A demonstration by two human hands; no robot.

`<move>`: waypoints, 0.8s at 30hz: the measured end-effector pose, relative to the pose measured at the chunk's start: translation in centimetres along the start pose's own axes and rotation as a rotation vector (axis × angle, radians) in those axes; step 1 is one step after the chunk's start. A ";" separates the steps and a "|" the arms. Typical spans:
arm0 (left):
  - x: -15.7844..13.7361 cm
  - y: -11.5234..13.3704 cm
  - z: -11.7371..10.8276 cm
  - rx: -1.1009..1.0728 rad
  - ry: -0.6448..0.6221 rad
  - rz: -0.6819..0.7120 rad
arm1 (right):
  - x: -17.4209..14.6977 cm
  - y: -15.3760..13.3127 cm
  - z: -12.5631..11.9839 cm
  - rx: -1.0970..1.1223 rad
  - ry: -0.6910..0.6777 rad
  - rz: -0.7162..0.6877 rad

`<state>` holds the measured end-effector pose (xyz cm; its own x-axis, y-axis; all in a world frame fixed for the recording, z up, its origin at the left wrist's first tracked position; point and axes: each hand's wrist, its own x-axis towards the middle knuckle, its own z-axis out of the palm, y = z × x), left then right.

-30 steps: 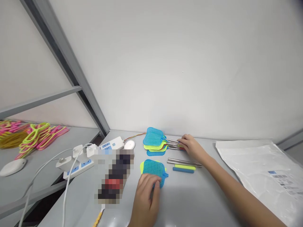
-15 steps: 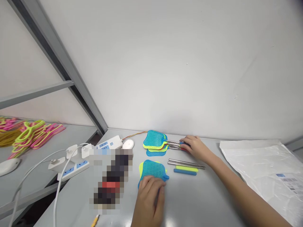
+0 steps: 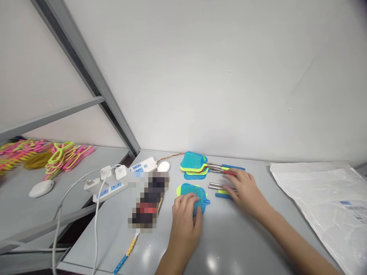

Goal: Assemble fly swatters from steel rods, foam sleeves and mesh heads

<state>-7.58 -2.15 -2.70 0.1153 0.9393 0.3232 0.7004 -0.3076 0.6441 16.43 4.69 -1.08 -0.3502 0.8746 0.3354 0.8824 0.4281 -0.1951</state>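
Note:
My left hand [image 3: 186, 214] lies with its fingers outstretched on a blue mesh fly swatter head [image 3: 192, 189], which rests over a lime one [image 3: 179, 190]. Fingers apart, my right hand [image 3: 243, 189] hovers over or touches the red handle [image 3: 231, 173] of a fly swatter in the back pile. Assembled fly swatters [image 3: 194, 161] are stacked there, blue and lime, with metal shafts pointing right. Below the right fingers lie loose metal rods [image 3: 215, 186], a lime tube [image 3: 222, 191] and a blue tube [image 3: 222, 196], partly hidden by the hand.
A white plastic mailer bag [image 3: 312, 191] covers the table's right side. Power strips [image 3: 110, 191] with plugs and white cables stand at left, near a round white disc [image 3: 163, 167] and a blurred-out dark object [image 3: 149, 206]. Pink and yellow straps [image 3: 69, 156] lie on the left-hand table.
My right hand has come away from the blue handle in the back pile, moving nearer and over the loose rods and tubes. My left hand stays on the swatter head. The view has shifted left.

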 end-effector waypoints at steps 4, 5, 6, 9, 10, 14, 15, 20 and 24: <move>-0.3 -0.1 0.6 0.098 -0.017 0.015 | -4.8 -3.1 1.4 -0.004 0.119 -0.069; -0.3 -0.1 0.7 0.122 -0.015 0.015 | -5.7 -3.3 1.7 0.001 0.161 -0.062; -0.4 -0.1 0.8 0.142 -0.013 0.017 | -6.4 -3.2 2.0 0.005 0.188 -0.043; -0.6 -0.3 1.1 0.162 -0.018 0.034 | -7.3 -1.8 2.4 0.036 0.193 0.096; -0.6 -0.4 1.2 0.157 -0.023 0.040 | -7.3 -1.2 2.5 0.047 0.185 0.163; -0.6 -1.1 1.4 0.121 -0.032 0.049 | -7.1 1.1 2.6 0.040 0.204 0.379; -0.6 -1.3 1.5 0.120 -0.030 0.044 | -7.0 1.5 2.7 0.033 0.208 0.409; -0.5 -1.7 1.8 0.138 -0.027 0.024 | -7.4 2.9 3.5 0.019 0.193 0.517; -0.7 -1.5 1.7 0.092 0.012 0.041 | -7.6 3.5 3.7 0.021 0.172 0.552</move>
<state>-7.53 -2.12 -5.02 0.1373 0.9239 0.3571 0.7570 -0.3304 0.5637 20.99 0.36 -7.68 0.2181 0.9206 0.3238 0.9128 -0.0751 -0.4014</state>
